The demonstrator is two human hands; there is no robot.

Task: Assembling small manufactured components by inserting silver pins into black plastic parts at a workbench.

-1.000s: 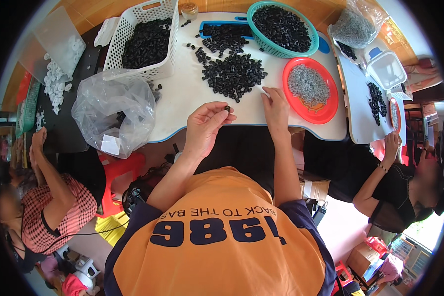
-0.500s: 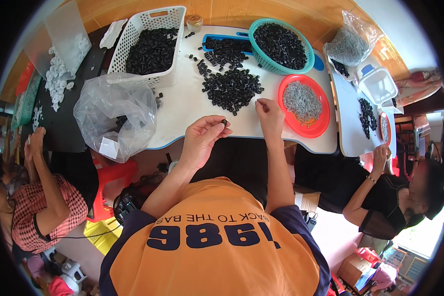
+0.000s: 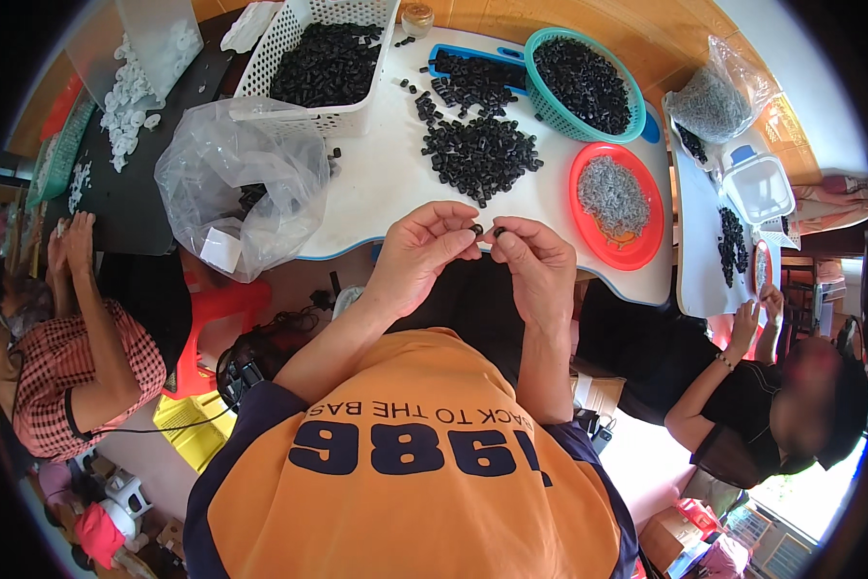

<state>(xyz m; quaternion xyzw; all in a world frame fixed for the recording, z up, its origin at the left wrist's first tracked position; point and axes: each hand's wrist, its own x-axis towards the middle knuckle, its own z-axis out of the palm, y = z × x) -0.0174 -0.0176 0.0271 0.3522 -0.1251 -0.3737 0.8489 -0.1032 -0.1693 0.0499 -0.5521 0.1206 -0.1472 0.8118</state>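
In front of my chest, just past the table's near edge, my two hands are close together with the fingertips almost meeting. My left hand [image 3: 422, 253] pinches a small black cylindrical piece [image 3: 476, 230] between thumb and fingers. Another small black piece [image 3: 499, 232] is pinched in my right hand [image 3: 540, 265]. Straight ahead of them, a loose pile of small black cylindrical parts [image 3: 480, 159] lies on the white table [image 3: 381, 174]. Right of the pile sits a red plate [image 3: 615, 253] holding many tiny grey metal pieces [image 3: 611, 196].
Behind the pile stand a teal basket [image 3: 550, 108] and a white basket [image 3: 357, 118], both full of black parts, and a blue tray [image 3: 511, 66]. A clear plastic bag [image 3: 192, 164] overhangs the left edge. People work at both sides, one in a checked shirt [image 3: 43, 386].
My right hand has come from beside the black pile toward my left hand, now with a black piece showing in its fingertips. My left hand has shifted right; the view has tilted slightly.
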